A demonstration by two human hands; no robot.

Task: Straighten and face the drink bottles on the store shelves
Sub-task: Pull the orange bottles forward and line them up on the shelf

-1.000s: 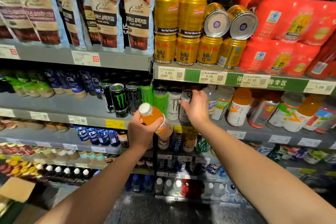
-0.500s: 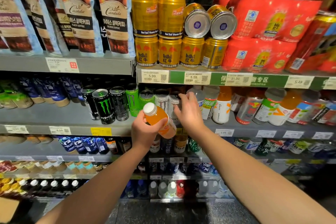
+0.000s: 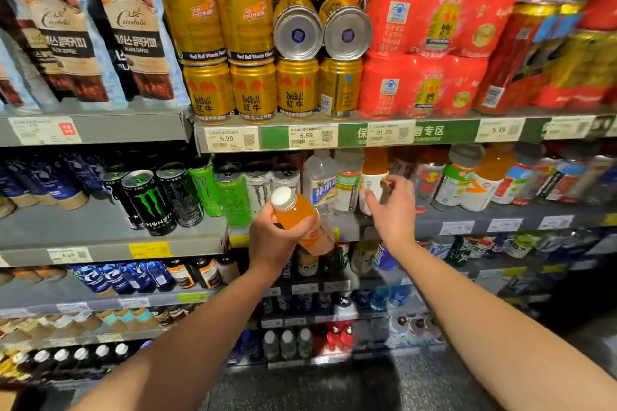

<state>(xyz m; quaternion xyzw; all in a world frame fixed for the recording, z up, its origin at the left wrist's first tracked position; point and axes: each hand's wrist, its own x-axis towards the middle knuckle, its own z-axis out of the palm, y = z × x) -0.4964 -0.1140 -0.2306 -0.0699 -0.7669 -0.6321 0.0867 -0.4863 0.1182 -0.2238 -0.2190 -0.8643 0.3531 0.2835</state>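
Note:
My left hand grips an orange drink bottle with a white cap, tilted in front of the middle shelf. My right hand reaches to an orange bottle with a white label standing on that shelf, fingers curled round its lower part. Beside it stand a clear bottle and a green-labelled bottle. Further orange and red bottles line the shelf to the right.
Monster cans stand left of the bottles. Gold Red Bull cans fill the shelf above, two of them lying on their sides. Red multipacks sit to the right, coffee pouches to the left. Lower shelves hold more bottles.
My right hand has moved right, from the silver can to the orange white-labelled bottle. My left hand still holds the orange bottle. The view has shifted right.

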